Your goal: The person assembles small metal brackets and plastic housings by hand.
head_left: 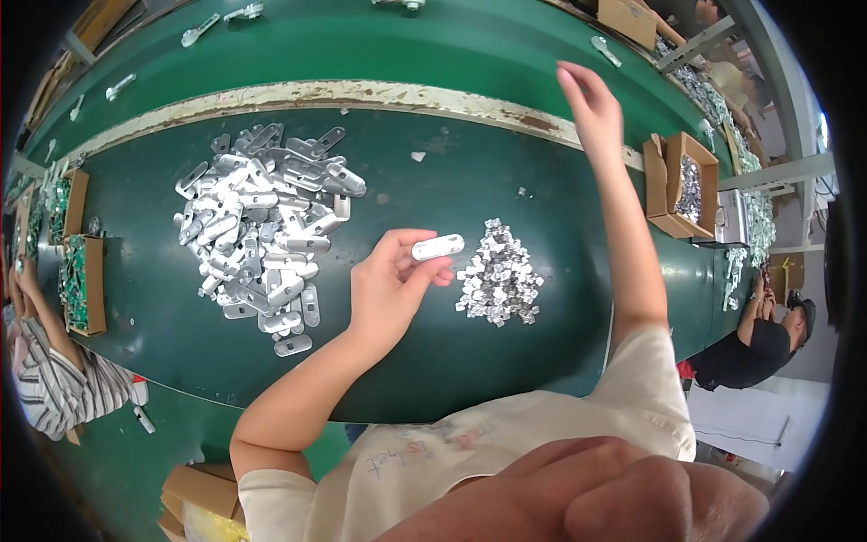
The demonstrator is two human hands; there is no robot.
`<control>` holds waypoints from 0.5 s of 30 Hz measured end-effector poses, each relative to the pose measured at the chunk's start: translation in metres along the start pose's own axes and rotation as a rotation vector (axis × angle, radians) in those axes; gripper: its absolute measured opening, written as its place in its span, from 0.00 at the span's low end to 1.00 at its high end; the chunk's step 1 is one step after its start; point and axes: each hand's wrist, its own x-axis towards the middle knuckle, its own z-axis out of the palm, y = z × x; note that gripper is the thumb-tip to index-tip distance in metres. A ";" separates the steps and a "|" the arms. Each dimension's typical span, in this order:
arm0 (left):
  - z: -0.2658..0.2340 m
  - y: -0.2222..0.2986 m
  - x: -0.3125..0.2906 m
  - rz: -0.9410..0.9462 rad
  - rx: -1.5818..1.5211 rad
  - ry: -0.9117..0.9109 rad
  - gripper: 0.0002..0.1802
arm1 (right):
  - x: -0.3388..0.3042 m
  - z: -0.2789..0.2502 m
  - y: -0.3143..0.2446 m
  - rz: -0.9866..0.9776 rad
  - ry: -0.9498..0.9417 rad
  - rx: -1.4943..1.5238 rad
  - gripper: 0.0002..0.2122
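Observation:
My left hand (390,280) is closed, pinching an elongated silver metal cover (438,247) with rounded ends between thumb and fingers. It is above the dark green table, just left of a small pile of little silver metal pieces (497,275). Farther left lies a large heap of similar oval silver covers (257,226). My right arm reaches far forward past the table's worn rim, and my right hand (593,110) is over the green belt. Its fingers are stretched and apart, with nothing visible in them. Beyond its fingertips, a pale long-handled part (606,51) rests on the belt.
Across the far side runs a green belt (334,54) carrying scattered pale parts, behind a chipped white rail (361,93). At right stands an open cardboard box (666,185) of small parts; at left, a box of green pieces (94,285). Other people sit at both sides.

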 end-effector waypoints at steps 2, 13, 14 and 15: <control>-0.001 -0.009 0.000 -0.007 0.037 0.000 0.13 | -0.055 -0.029 -0.071 -0.343 0.110 0.118 0.11; 0.019 -0.034 -0.002 0.204 0.100 0.034 0.14 | -0.190 -0.150 -0.194 -1.336 0.660 0.943 0.14; 0.019 -0.034 -0.003 0.209 0.108 0.031 0.14 | -0.181 -0.153 -0.197 -1.396 0.708 0.922 0.13; 0.021 -0.034 -0.004 0.210 0.110 0.033 0.14 | -0.176 -0.160 -0.197 -1.451 0.748 0.900 0.13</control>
